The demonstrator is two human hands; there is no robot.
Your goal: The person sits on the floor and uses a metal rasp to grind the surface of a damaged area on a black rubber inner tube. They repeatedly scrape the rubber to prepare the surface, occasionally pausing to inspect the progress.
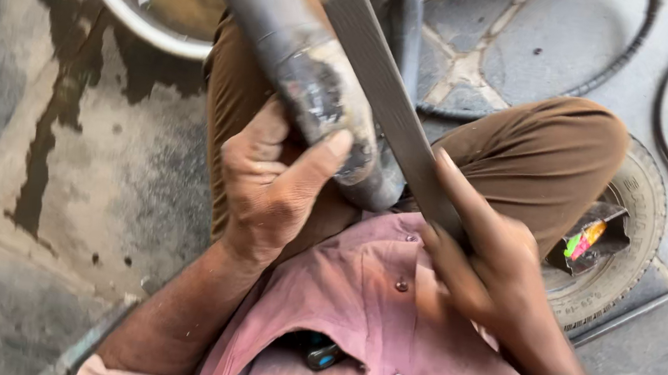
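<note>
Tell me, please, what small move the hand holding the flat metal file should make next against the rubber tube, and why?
Probably one short push of the flat file along the tube's scuffed grey patch. The right hand has it in its grip, the blade lying across the rubber tube, which the left hand steadies over the knee. The patch looks only partly roughened.

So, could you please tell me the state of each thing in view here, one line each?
Left hand: closed around the rubber tube, thumb pressed on it.
Right hand: gripping the flat file, forefinger along it.
Rubber tube: folded, scuffed grey at the held part.
Flat file: laid slantwise against the tube.
Basin: holding murky brown water.
Small tyre: lying flat on the ground.
Ground: wet in dark streaks.
</note>
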